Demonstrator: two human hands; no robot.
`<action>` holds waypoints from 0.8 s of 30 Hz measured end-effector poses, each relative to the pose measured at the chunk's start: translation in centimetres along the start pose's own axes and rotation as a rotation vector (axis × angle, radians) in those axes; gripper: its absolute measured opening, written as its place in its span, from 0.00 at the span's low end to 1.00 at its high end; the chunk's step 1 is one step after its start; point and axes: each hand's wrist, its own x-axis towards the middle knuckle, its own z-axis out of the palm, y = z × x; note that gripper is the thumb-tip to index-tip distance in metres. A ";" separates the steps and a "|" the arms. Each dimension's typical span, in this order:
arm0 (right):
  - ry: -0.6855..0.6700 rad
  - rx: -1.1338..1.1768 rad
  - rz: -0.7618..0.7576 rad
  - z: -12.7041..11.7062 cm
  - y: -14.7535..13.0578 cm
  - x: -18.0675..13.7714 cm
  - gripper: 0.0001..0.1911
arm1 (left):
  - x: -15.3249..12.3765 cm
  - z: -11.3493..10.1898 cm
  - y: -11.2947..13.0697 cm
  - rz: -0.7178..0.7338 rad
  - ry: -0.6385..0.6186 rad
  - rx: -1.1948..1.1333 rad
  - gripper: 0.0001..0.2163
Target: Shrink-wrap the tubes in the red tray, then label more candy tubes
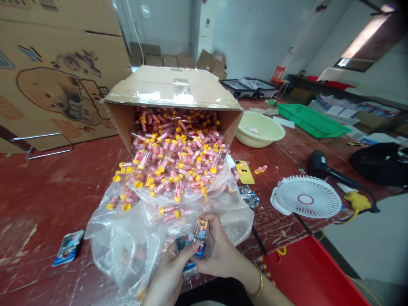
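Both hands meet at the near edge of the worn red desk (pixel 47 191), just in front of the tipped brown cardboard box (pixel 172 89) that serves as landmark. Left hand (pixel 168 276) is curled, its fingers closed on a small flat blue printed packet (pixel 185 244); right hand (pixel 219 253), a gold bangle (pixel 259 282) on its wrist, is closed around a small clear plastic tube with a yellow cap (pixel 201 231), held upright and touching the packet. Well left of the box's mouth, a second blue packet (pixel 68 246) lies flat on the desk. From the box's open side a heap of clear yellow-capped tubes with pink contents (pixel 172 161) spills onto a crumpled clear plastic sheet (pixel 127 238) that reaches the hands. Right of the box stands a pale yellow plastic basin (pixel 259 129), beyond it a green plastic tray (pixel 310 121), and nearer, a small white round fan (pixel 307 197) lying face up.
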 end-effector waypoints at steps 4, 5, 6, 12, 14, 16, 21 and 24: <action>-0.006 0.086 -0.012 0.0 0.2 -0.2 0.33 | -0.1 0.3 0.0 -0.005 -0.010 -0.021 0.15; -0.002 0.099 -0.019 0.0 0.0 -0.2 0.33 | -0.1 0.3 0.0 -0.003 -0.010 -0.015 0.15; 0.000 0.104 -0.021 -0.1 -0.2 -0.1 0.33 | 0.0 0.3 -0.1 0.005 -0.007 -0.001 0.16; 0.219 0.156 0.008 -3.3 -1.9 -1.0 0.12 | -0.2 0.6 -1.0 -0.065 0.062 0.089 0.21; 0.456 0.180 0.006 -5.9 -1.8 -3.8 0.11 | -0.5 0.9 -1.2 -0.139 0.049 0.023 0.21; 0.693 0.103 0.066 -8.9 -0.9 -8.4 0.12 | -0.6 1.1 -1.2 -0.195 0.024 0.006 0.24; 0.956 -0.149 0.590 -14.7 5.7 -20.9 0.19 | -0.3 1.0 -1.1 -0.235 -0.003 0.191 0.30; 1.064 -0.216 0.796 -16.2 11.4 -24.0 0.15 | -0.2 1.2 -1.0 -0.186 0.034 0.250 0.26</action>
